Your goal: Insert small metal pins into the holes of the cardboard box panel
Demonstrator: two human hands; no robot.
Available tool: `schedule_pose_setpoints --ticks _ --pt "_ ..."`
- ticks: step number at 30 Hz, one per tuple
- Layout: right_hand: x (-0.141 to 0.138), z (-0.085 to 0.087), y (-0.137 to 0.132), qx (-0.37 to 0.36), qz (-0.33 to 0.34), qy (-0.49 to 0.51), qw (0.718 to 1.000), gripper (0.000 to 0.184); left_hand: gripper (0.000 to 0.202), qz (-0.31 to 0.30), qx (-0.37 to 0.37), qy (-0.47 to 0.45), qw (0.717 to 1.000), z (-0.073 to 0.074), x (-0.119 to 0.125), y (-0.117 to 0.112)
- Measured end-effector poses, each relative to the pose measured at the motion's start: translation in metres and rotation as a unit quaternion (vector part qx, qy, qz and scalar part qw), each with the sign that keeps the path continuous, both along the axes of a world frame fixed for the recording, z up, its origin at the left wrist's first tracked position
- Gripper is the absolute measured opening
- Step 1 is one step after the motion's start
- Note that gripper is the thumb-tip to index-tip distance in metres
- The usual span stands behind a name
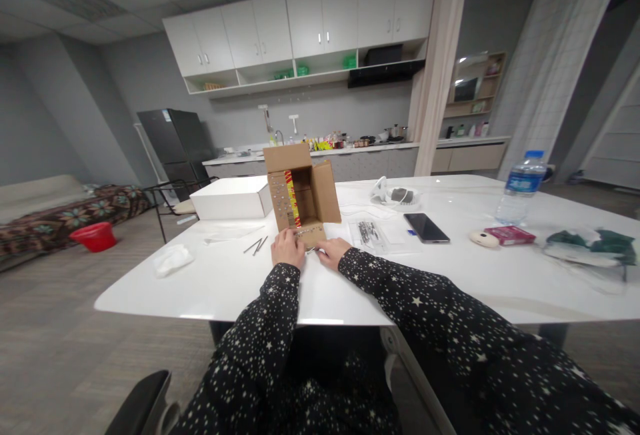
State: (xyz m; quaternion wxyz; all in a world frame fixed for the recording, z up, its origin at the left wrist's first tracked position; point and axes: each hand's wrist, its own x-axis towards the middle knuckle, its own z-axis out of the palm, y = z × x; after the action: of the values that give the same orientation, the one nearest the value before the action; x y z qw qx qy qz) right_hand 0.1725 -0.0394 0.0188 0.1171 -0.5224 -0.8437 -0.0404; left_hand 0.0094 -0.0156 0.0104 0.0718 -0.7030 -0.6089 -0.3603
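A small brown cardboard box (pixel 301 191) lies on its side on the white table (pixel 235 281), its open mouth facing me and its flaps spread. My left hand (pixel 288 247) rests at the box's lower flap with its fingers curled. My right hand (pixel 333 249) lies beside it, fingers bent over a small metal piece I cannot make out. Rows of small silvery parts line the left flap (pixel 279 201) and the bottom flap. A few loose nails (pixel 257 245) lie just left of my left hand.
A white box (pixel 231 198) stands left of the cardboard box. To the right lie a clear bag of metal parts (pixel 369 231), a black phone (pixel 426 227), a water bottle (pixel 520 189), a pink pack (pixel 509 235) and a crumpled tissue (pixel 171 259). A red basin (pixel 95 236) sits on the floor.
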Motion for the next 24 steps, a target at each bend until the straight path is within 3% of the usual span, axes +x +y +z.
schedule_pose_setpoints --ticks 24 --pt "-0.0001 -0.0012 0.0006 0.002 -0.003 0.0 1.0 0.032 0.027 -0.001 0.007 0.0 1.0 -0.0033 -0.0017 0.0035"
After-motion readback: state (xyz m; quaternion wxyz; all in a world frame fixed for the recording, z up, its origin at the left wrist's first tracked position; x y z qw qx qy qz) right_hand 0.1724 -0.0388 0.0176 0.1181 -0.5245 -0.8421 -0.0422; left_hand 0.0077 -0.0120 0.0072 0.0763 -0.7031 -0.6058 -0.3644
